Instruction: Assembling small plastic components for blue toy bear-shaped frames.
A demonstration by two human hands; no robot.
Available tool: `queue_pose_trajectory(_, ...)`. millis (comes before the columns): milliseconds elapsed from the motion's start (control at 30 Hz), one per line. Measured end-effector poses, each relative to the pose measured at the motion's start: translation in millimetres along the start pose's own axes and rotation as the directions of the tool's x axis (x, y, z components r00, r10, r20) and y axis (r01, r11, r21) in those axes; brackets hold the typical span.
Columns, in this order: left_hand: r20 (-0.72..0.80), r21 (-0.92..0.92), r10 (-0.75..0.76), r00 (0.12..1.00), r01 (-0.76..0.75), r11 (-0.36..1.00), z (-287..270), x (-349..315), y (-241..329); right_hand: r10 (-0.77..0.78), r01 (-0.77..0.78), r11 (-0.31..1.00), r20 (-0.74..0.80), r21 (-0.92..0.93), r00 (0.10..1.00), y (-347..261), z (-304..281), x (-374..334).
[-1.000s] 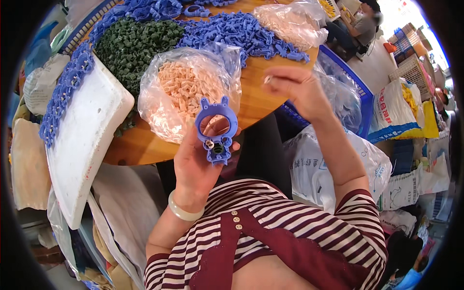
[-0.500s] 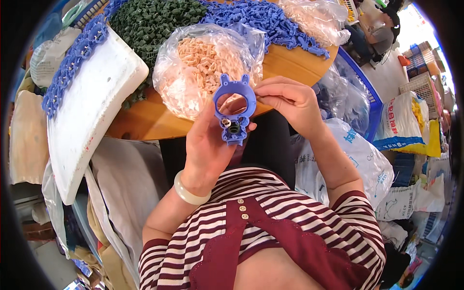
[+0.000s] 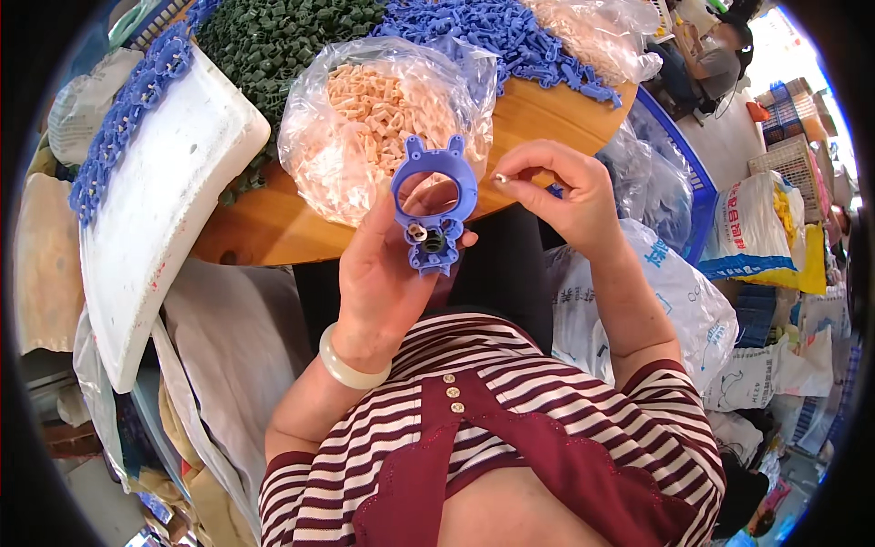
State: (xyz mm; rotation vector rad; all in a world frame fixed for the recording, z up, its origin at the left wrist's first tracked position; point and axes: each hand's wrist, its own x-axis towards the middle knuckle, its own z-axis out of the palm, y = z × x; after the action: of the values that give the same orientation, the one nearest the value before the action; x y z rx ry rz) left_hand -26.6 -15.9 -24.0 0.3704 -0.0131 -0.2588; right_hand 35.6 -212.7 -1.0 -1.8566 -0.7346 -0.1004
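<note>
My left hand (image 3: 375, 273) is closed around a blue plastic toy shell (image 3: 460, 202) with a large round opening and two ear-like tabs at its top. In the shell's lower half sit a dark green part (image 3: 434, 242) and a small pale piece (image 3: 416, 232). To the right of the shell, my right hand (image 3: 570, 193) pinches a tiny whitish piece (image 3: 501, 179) between thumb and forefinger, apart from the shell. Just beyond both hands, an open clear plastic bag (image 3: 305, 118) holds many small peach-coloured parts (image 3: 392, 105).
Heaps of dark green parts (image 3: 283, 46) and blue parts (image 3: 492, 46) cover the far side of the round wooden table (image 3: 556, 118). On the left leans a white foam board (image 3: 173, 201) with blue pieces along its edge. A blue crate (image 3: 697, 196) stands at right; a person (image 3: 711, 64) sits beyond.
My right hand has drawn slightly away from the blue shell, and the tiny whitish piece now shows at its fingertips. The shell, in my left hand, has shifted a little left in view.
</note>
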Motion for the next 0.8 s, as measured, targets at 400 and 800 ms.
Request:
queue_pose_trajectory(400, -0.062, 0.097, 0.01, 0.998, -0.004, 0.995, 1, -1, -1, 0.314, -0.29, 0.837, 0.026, 0.464, 0.949, -10, 2, -5)
queue_pose_trajectory(800, -0.006, 0.097, 0.0, 1.0, 0.0, 0.995, 4, -3, -4, -0.127, 0.127, 0.987, -0.01, 0.1, 0.992, -35, 5, 0)
